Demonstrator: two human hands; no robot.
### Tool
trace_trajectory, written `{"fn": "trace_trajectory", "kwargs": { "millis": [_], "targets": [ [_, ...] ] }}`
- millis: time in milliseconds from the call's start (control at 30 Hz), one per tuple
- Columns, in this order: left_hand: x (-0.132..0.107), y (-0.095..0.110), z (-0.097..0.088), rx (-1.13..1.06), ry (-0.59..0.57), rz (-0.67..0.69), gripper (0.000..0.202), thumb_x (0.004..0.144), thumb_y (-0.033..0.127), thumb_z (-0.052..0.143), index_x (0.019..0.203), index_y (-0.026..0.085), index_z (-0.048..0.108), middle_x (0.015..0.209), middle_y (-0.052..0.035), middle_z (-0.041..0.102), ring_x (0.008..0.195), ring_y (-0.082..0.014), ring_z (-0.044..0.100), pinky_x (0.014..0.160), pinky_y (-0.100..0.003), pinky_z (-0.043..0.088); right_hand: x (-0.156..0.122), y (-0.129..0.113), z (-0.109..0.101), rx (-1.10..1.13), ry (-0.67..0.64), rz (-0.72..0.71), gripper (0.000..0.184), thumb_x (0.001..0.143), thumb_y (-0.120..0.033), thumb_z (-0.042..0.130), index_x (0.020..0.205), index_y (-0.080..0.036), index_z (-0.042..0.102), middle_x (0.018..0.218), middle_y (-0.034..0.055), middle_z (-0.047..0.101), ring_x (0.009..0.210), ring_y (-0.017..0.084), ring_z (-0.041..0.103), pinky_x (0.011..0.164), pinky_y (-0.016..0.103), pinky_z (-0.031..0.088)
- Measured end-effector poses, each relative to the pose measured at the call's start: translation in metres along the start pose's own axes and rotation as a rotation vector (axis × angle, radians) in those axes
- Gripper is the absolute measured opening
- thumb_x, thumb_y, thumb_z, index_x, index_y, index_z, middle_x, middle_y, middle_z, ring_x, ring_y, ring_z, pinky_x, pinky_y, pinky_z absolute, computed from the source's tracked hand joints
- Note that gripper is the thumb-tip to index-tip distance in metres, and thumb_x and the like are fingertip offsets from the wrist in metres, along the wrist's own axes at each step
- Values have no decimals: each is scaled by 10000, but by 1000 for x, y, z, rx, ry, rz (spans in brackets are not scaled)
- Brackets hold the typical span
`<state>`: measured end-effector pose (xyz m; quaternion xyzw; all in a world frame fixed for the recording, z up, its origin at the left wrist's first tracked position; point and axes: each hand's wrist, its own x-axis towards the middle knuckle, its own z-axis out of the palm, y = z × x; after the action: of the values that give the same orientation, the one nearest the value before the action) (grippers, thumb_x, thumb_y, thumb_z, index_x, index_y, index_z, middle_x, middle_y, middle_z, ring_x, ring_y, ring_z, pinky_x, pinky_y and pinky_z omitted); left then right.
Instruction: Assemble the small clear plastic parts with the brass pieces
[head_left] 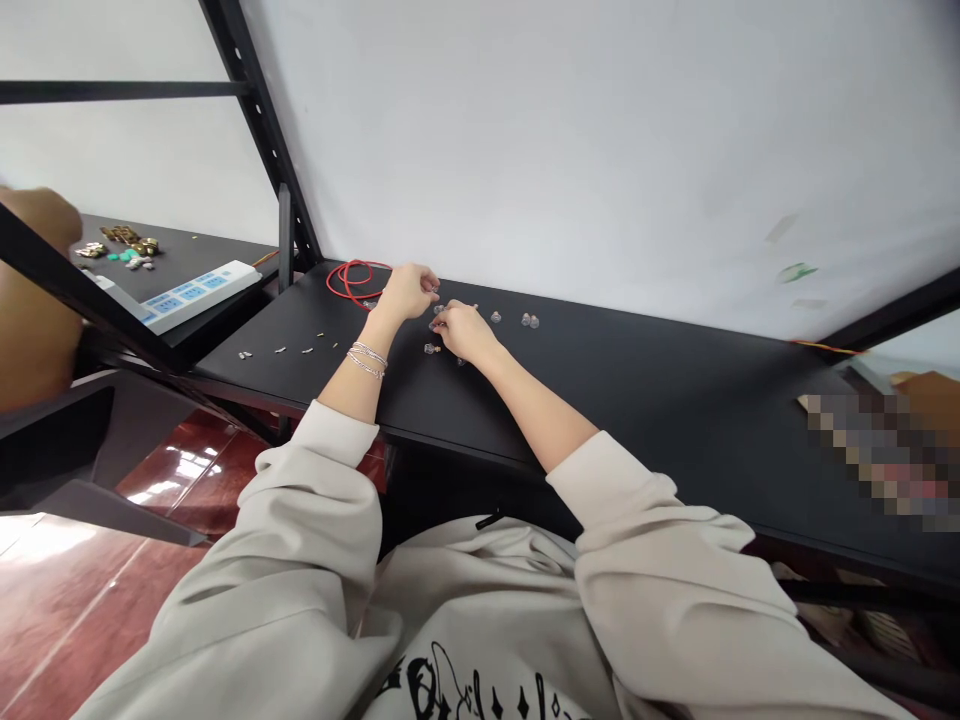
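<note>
My right hand [465,332] pinches narrowly among small clear pieces [496,317], though I can't tell if it holds one. My left hand [409,291] curls just beside it, its grip unclear. Beyond it lies coiled red wire [352,263]. My sweatshirt's [480,590] black lettering is unreadable.

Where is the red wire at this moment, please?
In the head view, the coiled red wire lies at the far edge of the black table, just left of the left hand.
</note>
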<state>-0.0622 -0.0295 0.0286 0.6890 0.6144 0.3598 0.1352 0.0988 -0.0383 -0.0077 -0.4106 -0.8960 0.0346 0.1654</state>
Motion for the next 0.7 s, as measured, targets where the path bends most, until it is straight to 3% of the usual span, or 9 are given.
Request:
{"fn": "trace_trajectory", "kwargs": {
  "millis": [200, 367, 500, 700],
  "targets": [
    [0, 2, 2, 18, -9, 17, 177, 747, 142, 788, 921, 158, 756, 899, -70, 759, 850, -192, 696, 856, -315, 552, -5, 2, -11, 5, 37, 6, 272, 993, -300, 609, 1172, -181, 777, 1182, 144, 692, 1022, 289, 681, 943, 388, 474],
    [-5, 10, 7, -12, -104, 59, 182, 736, 216, 819, 904, 174, 762, 854, -52, 765, 811, -200, 710, 814, -319, 555, -30, 43, -23, 87, 170, 73, 261, 985, -304, 595, 1108, -197, 800, 1073, 110, 725, 924, 246, 681, 895, 359, 493],
    [-8, 15, 18, 15, -179, 123, 147, 733, 208, 823, 863, 163, 768, 833, -69, 765, 781, -202, 702, 797, -330, 550, -51, 74, -23, 140, 187, 165, 234, 937, -236, 611, 1048, -203, 815, 1020, 100, 749, 882, 242, 682, 867, 363, 510],
    [-8, 14, 38, 71, -244, 183, 145, 726, 224, 827, 851, 175, 771, 811, -57, 764, 786, -205, 707, 811, -320, 538, -55, 66, -18, 162, 148, 141, 232, 938, -271, 646, 1104, -213, 796, 1041, 97, 755, 939, 240, 683, 958, 418, 479]
  ]
}}
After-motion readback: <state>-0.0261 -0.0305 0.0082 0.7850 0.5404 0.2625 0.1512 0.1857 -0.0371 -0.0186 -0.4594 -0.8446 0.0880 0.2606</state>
